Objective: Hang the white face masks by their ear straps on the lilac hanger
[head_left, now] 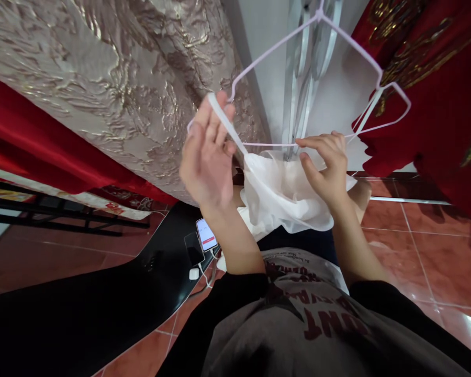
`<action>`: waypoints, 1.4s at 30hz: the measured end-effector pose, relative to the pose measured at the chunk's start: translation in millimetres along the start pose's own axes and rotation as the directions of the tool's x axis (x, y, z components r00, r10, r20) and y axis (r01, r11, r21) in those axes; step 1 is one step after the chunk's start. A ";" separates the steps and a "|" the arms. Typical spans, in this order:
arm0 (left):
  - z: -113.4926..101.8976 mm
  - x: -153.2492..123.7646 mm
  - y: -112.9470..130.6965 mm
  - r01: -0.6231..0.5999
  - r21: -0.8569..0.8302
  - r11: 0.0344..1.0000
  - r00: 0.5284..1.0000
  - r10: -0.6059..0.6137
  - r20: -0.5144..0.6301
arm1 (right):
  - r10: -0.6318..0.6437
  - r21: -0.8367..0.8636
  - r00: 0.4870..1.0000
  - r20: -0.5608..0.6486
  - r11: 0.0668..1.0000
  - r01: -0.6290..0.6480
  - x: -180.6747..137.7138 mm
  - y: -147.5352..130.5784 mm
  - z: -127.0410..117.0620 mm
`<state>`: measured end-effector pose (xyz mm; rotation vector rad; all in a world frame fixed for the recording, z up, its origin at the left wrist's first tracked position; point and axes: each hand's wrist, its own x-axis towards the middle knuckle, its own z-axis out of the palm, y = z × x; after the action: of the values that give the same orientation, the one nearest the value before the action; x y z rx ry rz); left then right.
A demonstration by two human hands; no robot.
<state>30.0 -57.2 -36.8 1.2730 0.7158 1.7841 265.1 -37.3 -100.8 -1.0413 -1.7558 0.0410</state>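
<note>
A glossy black bench (102,293) curved above red tiles (408,256); a sheer white garment (282,193) bunched between the flat-palmed left hand (209,157), its strap (227,124) looped across, and the half-curled right hand (325,162), hold unclear; beyond, a slim lilac hanger (320,15), then crinkled, metallic-sheened fabric (121,78)

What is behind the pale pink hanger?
Behind the hanger: a pale wall, silvery metal parts, textured beige cloth at its left and red cloth at its right. Whatever the left hand covers cannot be seen.

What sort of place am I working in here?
Probably a clothing shop or garment storage room, judging by the gold-decorated red fabric, the shimmering textured fabric, and the pale hanger and strappy white garment.
</note>
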 end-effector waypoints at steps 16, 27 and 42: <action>10.6 -14.0 -52.7 0.120 -0.058 0.991 0.986 -0.126 -0.108 | -0.066 0.026 0.993 0.094 0.998 0.064 -8.9 -9.6 4.2; 19.2 -11.0 -61.5 -0.070 -0.002 0.998 0.967 0.067 -0.245 | 0.504 0.605 0.859 -0.093 0.714 -0.353 33.3 10.7 -41.4; 22.2 -8.8 -74.2 -0.149 0.060 0.987 0.952 0.160 -0.261 | 0.392 0.582 0.884 -0.257 0.792 -0.182 59.0 -12.4 -54.5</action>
<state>73.8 -27.1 -93.8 1.1535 0.8218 2.1056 295.5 -29.7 -25.8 -0.8164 -1.1222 0.4898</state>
